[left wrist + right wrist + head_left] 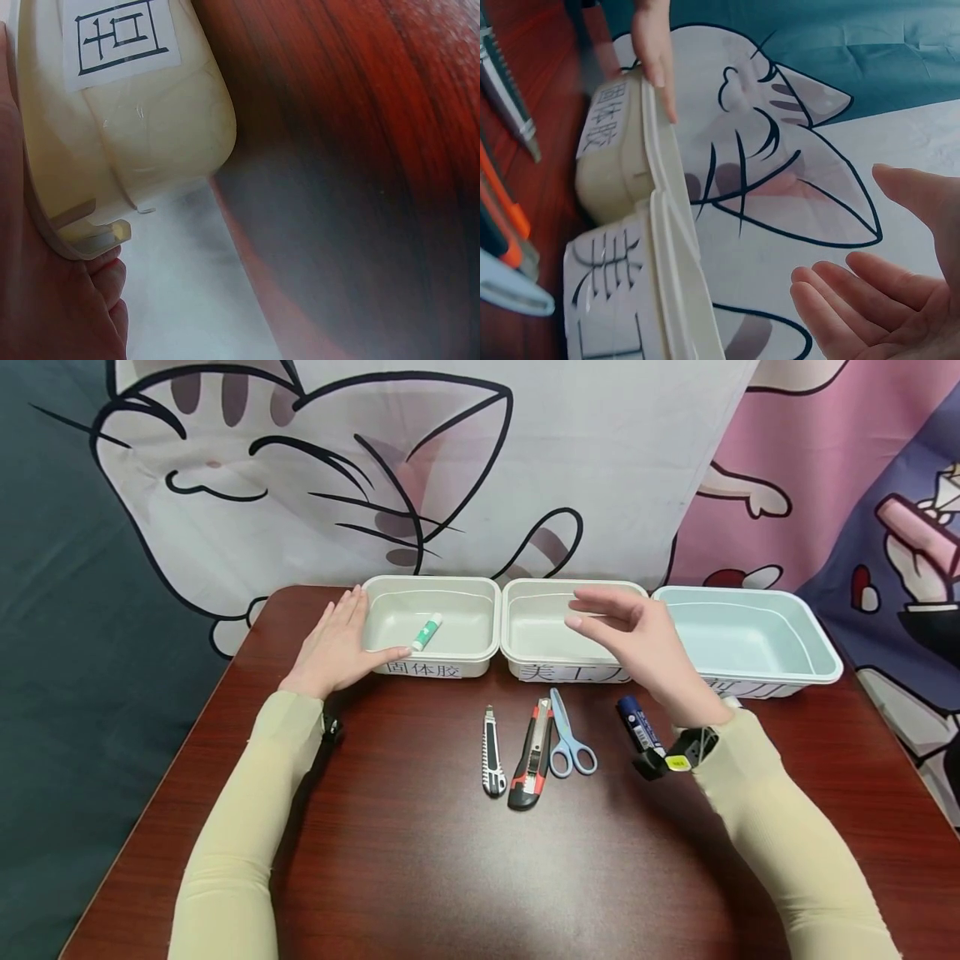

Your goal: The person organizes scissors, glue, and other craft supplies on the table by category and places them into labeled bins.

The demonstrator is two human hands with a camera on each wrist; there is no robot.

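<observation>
A: Which way to the left bin (476, 667)?

B: Look left of the right hand (645, 647), beyond the middle bin (536, 618). Long axis crosswise, side to side. Nearer by far: left hand (333, 643), laid against the bin's left end with fingers straight, thumb along the front rim.

A: And the right hand?

B: Held above the right part of the middle bin, thumb and fingertips apart, gripping nothing. Both hands well apart from each other.

A: Tools from there?

B: Back toward the body and left, on the counter (450, 877): first the scissors (567, 742), then the red-and-black cutter (531, 756), then the small silver cutter (491, 756). Long axes roughly toward the bins. Close by the right wrist, a dark blue tube (640, 722), slanting; near end hard to make out.

A: Edges, room?

B: Left counter edge near the left hand. Rims just beside each other between left and middle bins; right bin (750, 639) just past the right hand. Judge the easiest room as the stretch between tools and body.
</observation>
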